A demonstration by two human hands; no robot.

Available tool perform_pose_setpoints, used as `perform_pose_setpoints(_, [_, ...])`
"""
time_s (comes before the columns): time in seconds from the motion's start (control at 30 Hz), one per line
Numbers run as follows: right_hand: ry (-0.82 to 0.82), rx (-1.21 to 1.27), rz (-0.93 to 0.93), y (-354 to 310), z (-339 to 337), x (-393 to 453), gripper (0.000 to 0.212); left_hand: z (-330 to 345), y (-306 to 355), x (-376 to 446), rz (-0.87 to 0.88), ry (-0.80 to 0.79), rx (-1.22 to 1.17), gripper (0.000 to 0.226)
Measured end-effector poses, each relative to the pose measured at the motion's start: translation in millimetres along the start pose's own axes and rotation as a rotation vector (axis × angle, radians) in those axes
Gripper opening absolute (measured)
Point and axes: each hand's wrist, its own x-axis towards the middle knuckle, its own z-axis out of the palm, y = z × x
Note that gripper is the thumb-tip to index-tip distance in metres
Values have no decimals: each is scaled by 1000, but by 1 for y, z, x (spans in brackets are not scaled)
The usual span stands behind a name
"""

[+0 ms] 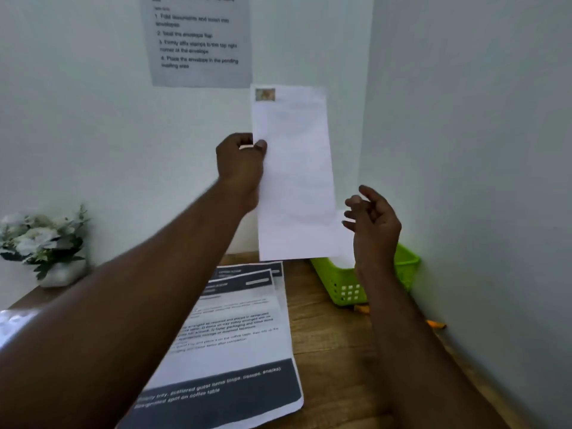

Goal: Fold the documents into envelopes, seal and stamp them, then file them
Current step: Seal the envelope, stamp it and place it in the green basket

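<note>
Up in the middle of the view, the left hand pinches a white envelope by its left long edge, thumb in front and fingers curled behind, holding it upright in front of the wall. One stamp sits at the envelope's eleven o'clock corner, its picture too blurred to read. At four o'clock from the envelope the right hand hangs apart from it, fingers loosely curled and gripping nothing.

Behind that hand and wrist stands one green basket on the wooden table, at the envelope's five o'clock; the wrist and the envelope's lower edge cover much of it, and what lies inside cannot be made out. At six o'clock lie printed documents, at least two sheets stacked, the left forearm hiding their left side. Two small orange things lie along the right wall, too small to name. At nine o'clock one pot of white flowers stands by the wall. At eleven o'clock an instruction sheet hangs on the wall, its top cut off. Something shiny at the left edge is cut off and unclear.
</note>
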Motion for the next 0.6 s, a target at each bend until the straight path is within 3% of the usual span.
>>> perform_pose_setpoints(0.2, [-107,-542,-195,16,-36,19,40,67,-49,2,-98,65,-126,15])
perform_pose_setpoints(0.4, [-8,-818,-99,26,-64,32,50,108,-96,-18,-231,-5,-81,28])
perform_pose_setpoints(0.5, [-45,-1022,-78,28,-73,35,54,115,-118,-22,-301,-17,-34,29])
perform_pose_setpoints(0.6, [-155,-1197,-28,31,-76,36,52,117,-135,-18,-489,51,-56,25])
